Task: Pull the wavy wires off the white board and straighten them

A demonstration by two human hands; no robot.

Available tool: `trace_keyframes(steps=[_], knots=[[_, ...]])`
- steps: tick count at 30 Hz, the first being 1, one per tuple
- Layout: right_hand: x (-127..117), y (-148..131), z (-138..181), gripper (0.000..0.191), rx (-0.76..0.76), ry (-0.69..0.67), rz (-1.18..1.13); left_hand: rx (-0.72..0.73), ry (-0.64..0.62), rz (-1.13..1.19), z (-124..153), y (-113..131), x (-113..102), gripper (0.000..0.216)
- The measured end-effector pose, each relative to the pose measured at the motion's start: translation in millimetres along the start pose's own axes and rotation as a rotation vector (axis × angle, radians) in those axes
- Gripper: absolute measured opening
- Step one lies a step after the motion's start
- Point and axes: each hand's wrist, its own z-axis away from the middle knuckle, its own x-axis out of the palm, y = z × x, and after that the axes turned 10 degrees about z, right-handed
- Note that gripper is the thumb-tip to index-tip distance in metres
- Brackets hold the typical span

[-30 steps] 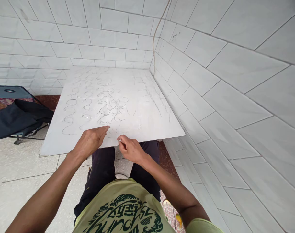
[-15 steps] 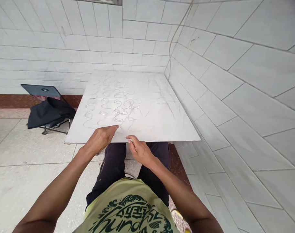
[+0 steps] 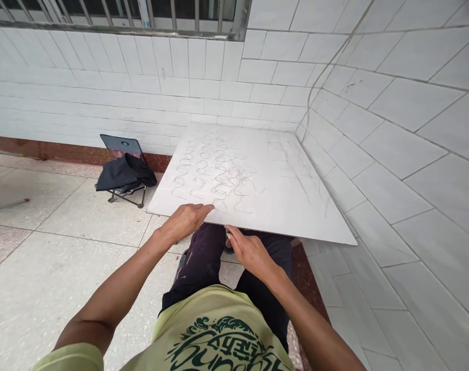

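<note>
- Shirt, green, dark print [image 3: 226, 340]; dark trousers [image 3: 203, 257] beyond it, legs running under the surface.
- Right hand [image 3: 253, 252]: at the front edge, fingertips angled forward and leftward, thumb tucked close to the index finger; whether anything is pinched cannot be told.
- Left hand [image 3: 190, 219]: above the near edge, fingers extended and drawn together, tips pointing rightward over the surface; grip on any strand cannot be told.
- Surface [image 3: 284, 214], white, flat: front edge beside both hands.
- Curved strands [image 3: 230, 178], thin, dark: on the surface, left and middle, in columns whose long axis runs away from the person. Nearest ones lie just beside the left fingertips, the rest straight ahead. Left hand is nearer; right hand sits closer to the body.
- Straighter strands [image 3: 301, 178]: right side, lengthwise front to back, well apart from both hands.
- Folding stool [image 3: 120, 144], black cloth [image 3: 124, 172] on it: left of the surface.
- Tiled wall [image 3: 205, 90], barred window [image 3: 141, 15]: rearmost.
</note>
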Motion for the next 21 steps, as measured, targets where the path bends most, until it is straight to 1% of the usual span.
trace_keyframes(steps=[5, 10, 13, 16, 19, 21], knots=[[1, 1, 5, 0.041, -0.038, 0.030, -0.018, -0.070, 0.042, -0.047, 6, 9, -2, 0.038], [11, -1, 6, 0.045, -0.108, 0.042, 0.025, -0.116, 0.048, -0.045, 13, 13, -9, 0.036], [8, -7, 5, 0.045, -0.054, 0.021, 0.036, -0.098, 0.050, 0.015, 17, 13, -13, 0.034], [1, -9, 4, 0.043, 0.012, 0.015, -0.048, -0.071, 0.071, 0.057, 14, 9, -13, 0.037], [-6, -8, 4, 0.041, 0.057, 0.015, -0.089, -0.082, 0.114, -0.003, 5, 8, -14, 0.037], [-9, -7, 6, 0.041, 0.070, 0.006, -0.045, -0.083, 0.135, -0.015, 0, 11, -15, 0.037]])
